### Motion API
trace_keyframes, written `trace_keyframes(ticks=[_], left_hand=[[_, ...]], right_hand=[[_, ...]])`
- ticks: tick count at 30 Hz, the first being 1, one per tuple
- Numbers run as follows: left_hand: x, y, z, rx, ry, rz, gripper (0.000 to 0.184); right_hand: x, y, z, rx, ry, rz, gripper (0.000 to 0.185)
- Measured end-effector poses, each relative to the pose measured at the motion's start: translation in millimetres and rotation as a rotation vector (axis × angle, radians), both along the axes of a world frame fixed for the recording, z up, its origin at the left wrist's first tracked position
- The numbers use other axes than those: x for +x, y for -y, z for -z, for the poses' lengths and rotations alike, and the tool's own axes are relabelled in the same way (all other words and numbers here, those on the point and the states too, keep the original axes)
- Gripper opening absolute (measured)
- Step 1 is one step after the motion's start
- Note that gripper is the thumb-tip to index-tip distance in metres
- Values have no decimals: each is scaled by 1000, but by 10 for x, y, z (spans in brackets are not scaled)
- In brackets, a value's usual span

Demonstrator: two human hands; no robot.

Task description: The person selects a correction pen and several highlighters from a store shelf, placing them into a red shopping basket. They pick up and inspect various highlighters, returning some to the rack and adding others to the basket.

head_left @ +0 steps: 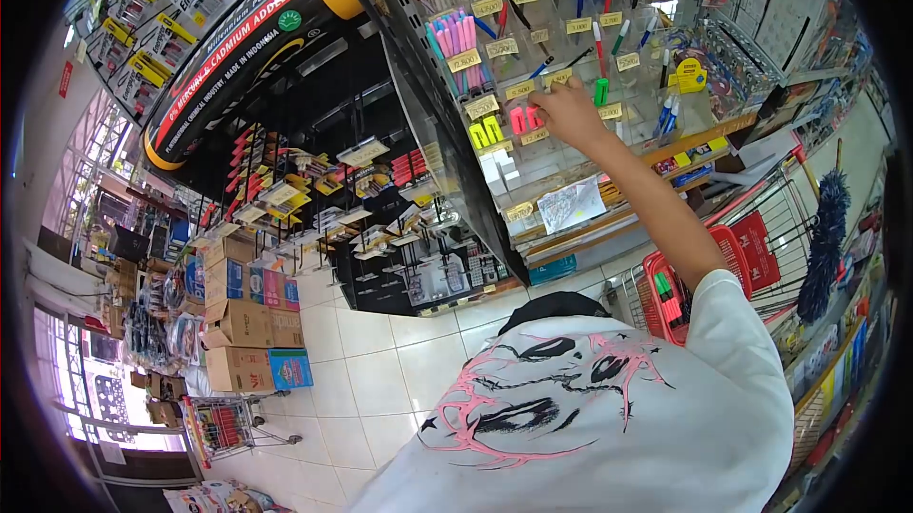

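My right hand (568, 116) reaches up to a clear pen rack (685, 118), its fingers bent and closed at the top of a pink highlighter (534, 117). Another pink highlighter (517, 121) sits beside it in the same compartment. To the left, yellow highlighters (486, 132) fill a compartment; on the right of my hand stands a green highlighter (601, 91). Handwritten yellow price tags (520, 91) are fixed to the compartments. My left hand is outside the view.
A red basket (732, 251) holding green and pink highlighters (669, 296) sits in a shopping cart (789, 213) below my right arm. A black battery display stand (380, 256) adjoins the rack. Cardboard boxes (240, 325) and another cart (223, 425) stand at left; a blue duster (825, 247) hangs right.
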State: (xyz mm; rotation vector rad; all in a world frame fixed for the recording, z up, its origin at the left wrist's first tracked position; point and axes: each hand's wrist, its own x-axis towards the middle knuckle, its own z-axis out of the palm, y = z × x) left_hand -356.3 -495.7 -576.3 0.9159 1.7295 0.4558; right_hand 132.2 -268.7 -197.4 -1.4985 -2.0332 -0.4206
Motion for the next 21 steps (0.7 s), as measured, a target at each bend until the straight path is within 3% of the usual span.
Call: trace_keyframes(ticks=[12, 21], left_hand=[[116, 14, -373, 112, -41, 108, 38], [177, 91, -527, 170, -75, 228, 38]], right_hand=[[-27, 56, 15, 96, 90, 5, 12], [2, 109, 52, 129, 34, -29, 18]])
